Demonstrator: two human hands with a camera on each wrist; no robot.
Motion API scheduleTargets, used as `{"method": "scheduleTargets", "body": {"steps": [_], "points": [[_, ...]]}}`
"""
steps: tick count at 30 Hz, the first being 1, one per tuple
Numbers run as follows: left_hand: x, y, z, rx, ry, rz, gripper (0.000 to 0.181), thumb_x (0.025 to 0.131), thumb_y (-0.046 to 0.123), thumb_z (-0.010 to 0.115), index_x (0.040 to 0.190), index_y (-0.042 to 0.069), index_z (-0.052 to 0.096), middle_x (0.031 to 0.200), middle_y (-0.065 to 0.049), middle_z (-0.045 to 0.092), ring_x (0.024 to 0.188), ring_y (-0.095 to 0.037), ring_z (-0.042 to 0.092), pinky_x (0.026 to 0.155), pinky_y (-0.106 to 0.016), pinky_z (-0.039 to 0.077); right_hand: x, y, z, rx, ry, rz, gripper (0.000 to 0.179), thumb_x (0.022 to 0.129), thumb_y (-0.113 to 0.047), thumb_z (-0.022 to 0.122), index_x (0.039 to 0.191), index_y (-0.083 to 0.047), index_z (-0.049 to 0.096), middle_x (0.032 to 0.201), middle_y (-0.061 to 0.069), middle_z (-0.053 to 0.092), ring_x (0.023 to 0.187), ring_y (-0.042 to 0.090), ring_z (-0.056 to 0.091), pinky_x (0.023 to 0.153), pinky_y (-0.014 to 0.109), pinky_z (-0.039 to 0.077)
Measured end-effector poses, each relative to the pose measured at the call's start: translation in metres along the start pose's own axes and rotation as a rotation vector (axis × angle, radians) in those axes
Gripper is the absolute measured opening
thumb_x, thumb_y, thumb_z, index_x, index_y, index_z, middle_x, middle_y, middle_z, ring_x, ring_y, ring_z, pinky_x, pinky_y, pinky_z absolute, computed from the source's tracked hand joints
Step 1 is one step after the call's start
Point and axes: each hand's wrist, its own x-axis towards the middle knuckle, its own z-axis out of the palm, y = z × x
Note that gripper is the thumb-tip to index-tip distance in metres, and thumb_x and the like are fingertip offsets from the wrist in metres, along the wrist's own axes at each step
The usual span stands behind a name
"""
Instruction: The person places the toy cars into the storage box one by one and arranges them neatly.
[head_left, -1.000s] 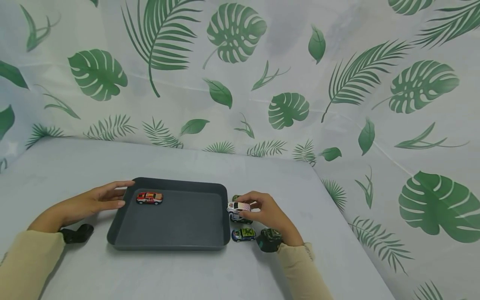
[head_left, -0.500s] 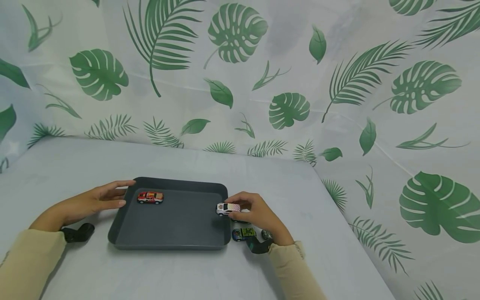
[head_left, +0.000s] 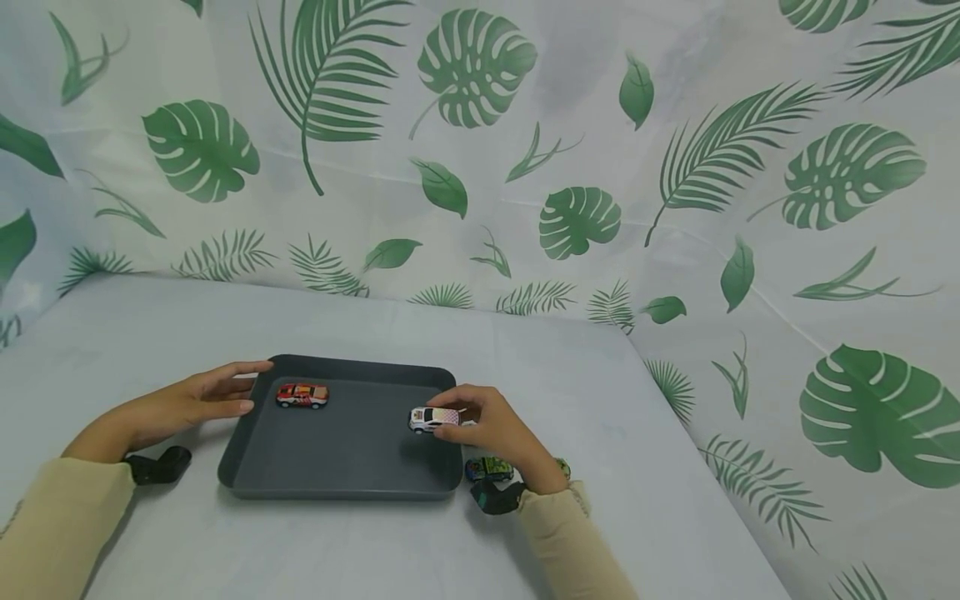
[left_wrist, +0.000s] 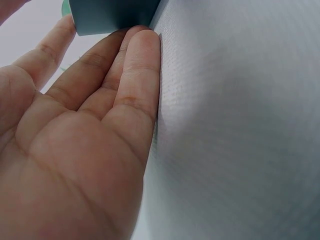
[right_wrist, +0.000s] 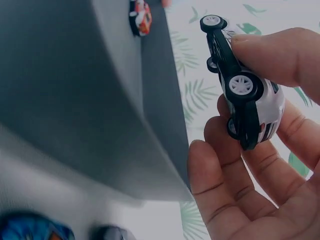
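Between thumb and fingers, my right hand (head_left: 487, 423) pinches a white toy car (head_left: 433, 419) above the right side of the dark grey tray (head_left: 337, 450). Its black underside and white-hubbed wheels show in the right wrist view, where the white toy car (right_wrist: 245, 95) is clear of the tray wall (right_wrist: 167, 90). My left hand (head_left: 191, 402) rests at the tray's left edge, fingers extended. In the left wrist view the fingertips of the left hand (left_wrist: 95, 120) touch the tray's outer wall (left_wrist: 112, 15). A red toy car (head_left: 302, 396) stands inside the tray, at its back left.
Right of the tray, a green and blue toy car (head_left: 489, 468) stands on the white tabletop (head_left: 360, 550). Another green toy car (head_left: 562, 468) is mostly hidden behind my right wrist. A leaf-printed cloth (head_left: 495, 158) hangs behind the table.
My right hand has moved left with the white toy car, from beside the tray's right edge to over the tray. The left hand keeps its place at the tray.
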Motion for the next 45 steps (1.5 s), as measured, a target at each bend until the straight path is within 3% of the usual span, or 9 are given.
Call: {"method": "scheduleTargets", "body": {"steps": [12,31,45], "points": [[-0.001,0.000,0.001,0.006,-0.010,-0.009,0.076,0.113,0.026,0.059,0.172,0.004,0.016,0.171,-0.042,0.013,0.155,-0.066,0.017,0.112,-0.079,0.036,0.007,-0.009,0.020,0.075,0.008,0.054,0.033,0.094,0.001,0.079,0.125,0.011,0.073,0.116,0.016,0.072,0.089,0.010,0.066,0.080,0.024,0.056],[-0.001,0.000,-0.001,0.007,-0.008,0.011,0.076,0.114,0.025,0.059,0.172,0.004,0.016,0.171,-0.041,0.016,0.155,-0.065,0.020,0.112,-0.077,0.037,0.021,-0.021,0.048,0.040,0.041,0.126,0.031,0.092,0.000,0.082,0.122,0.004,0.077,0.112,0.012,0.075,0.089,0.007,0.068,0.079,0.021,0.055],[0.000,0.002,0.000,0.022,0.006,0.003,0.077,0.112,0.027,0.061,0.172,0.004,0.019,0.172,-0.040,0.014,0.155,-0.065,0.018,0.113,-0.079,0.034,0.029,-0.024,0.069,0.039,0.063,0.134,0.031,0.091,0.000,0.083,0.121,0.002,0.079,0.113,0.012,0.077,0.091,0.004,0.067,0.079,0.019,0.054]]}}
